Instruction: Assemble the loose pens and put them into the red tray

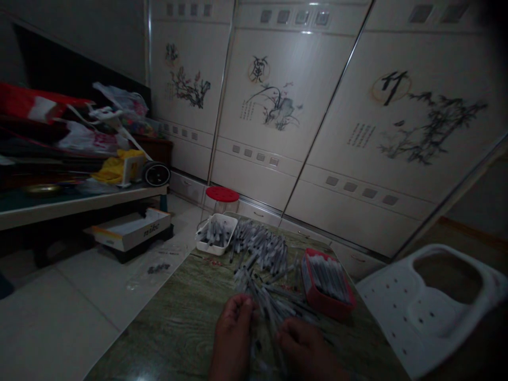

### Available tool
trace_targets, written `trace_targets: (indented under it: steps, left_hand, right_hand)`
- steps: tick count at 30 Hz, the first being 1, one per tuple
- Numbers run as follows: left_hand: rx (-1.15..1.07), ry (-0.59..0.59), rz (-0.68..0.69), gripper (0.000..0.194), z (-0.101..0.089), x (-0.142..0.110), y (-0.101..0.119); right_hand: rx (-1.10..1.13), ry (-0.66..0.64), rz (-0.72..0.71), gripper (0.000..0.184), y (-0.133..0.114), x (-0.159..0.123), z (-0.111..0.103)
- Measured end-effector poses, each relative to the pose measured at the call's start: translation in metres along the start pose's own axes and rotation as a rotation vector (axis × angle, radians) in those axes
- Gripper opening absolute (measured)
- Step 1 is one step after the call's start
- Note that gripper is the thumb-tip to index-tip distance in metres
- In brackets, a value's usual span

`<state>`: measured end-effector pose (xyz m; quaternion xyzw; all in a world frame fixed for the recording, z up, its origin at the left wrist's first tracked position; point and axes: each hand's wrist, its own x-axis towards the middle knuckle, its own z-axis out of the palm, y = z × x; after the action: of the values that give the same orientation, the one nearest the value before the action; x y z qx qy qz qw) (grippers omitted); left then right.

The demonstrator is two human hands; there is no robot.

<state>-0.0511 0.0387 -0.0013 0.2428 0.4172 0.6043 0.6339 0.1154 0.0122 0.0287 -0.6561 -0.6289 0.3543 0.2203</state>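
In the head view my left hand (234, 330) is over the near part of the table, fingertips pinched together; what they hold, if anything, is too dim to make out. My right hand (304, 341) is curled closed to its right, a little blurred, with a thin pale streak beside its fingertips. Just beyond both hands lies a loose heap of clear pens (273, 304) with dark ends. A bigger pile of pens (262, 246) covers the far part. More pens fill a white basket (201, 246) at the far left and stand packed in a red box (331, 309) on the right.
The table (174, 323) has a green wood-grain top. A white plastic chair (381, 288) stands close on the right, a red stool (222, 194) behind. On the left, a cluttered bench (99, 200) stands over a shoebox (135, 233). Patterned sliding doors (273, 174) close off the back.
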Motion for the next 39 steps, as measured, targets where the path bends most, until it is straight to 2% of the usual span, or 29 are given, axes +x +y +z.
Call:
trace_targets:
  steps: [4,7,11,12,14,16,19,22,27,31,39]
  left_hand:
    - [0.077,-0.268,-0.065,0.048,0.005,-0.005,-0.002]
    - [0.053,-0.349,-0.110,0.044,0.005,-0.006,-0.005]
    - [0.033,-0.267,-0.149,0.038,0.000,-0.006,-0.003]
    - [0.031,-0.244,-0.147,0.038,0.000,-0.006,-0.001]
    - [0.021,-0.207,-0.148,0.040,-0.001,-0.006,0.002]
    - [0.005,-0.175,-0.155,0.045,0.001,-0.007,0.005]
    - [0.000,-0.152,-0.152,0.047,0.004,-0.008,0.007]
    - [-0.002,-0.149,-0.144,0.044,0.006,-0.009,0.008]
    - [-0.025,-0.161,-0.178,0.043,0.004,-0.008,0.006]
    - [-0.038,-0.149,-0.184,0.044,0.002,-0.007,0.005]
    - [-0.052,-0.168,-0.164,0.040,0.001,-0.004,0.003]
  right_hand:
    - [0.138,-0.039,-0.009,0.024,-0.009,-0.008,0.001]
    - [0.184,-0.036,-0.013,0.027,-0.009,-0.011,-0.001]
    - [0.174,0.099,0.025,0.031,0.013,-0.012,-0.022]
    - [0.137,0.170,0.033,0.030,0.022,-0.013,-0.030]
    - [0.064,0.225,0.049,0.025,0.040,-0.014,-0.044]
    - [-0.030,0.236,0.058,0.018,0.055,-0.015,-0.053]
    - [-0.191,0.201,0.052,0.009,0.066,-0.017,-0.054]
    - [-0.362,0.169,0.042,0.011,0.061,-0.017,-0.048]
    - [-0.573,0.074,-0.027,0.021,0.036,-0.013,-0.036]
    - [-0.659,-0.036,-0.091,0.031,0.023,-0.007,-0.029]
    - [-0.757,-0.184,-0.134,0.033,0.009,0.004,-0.026]
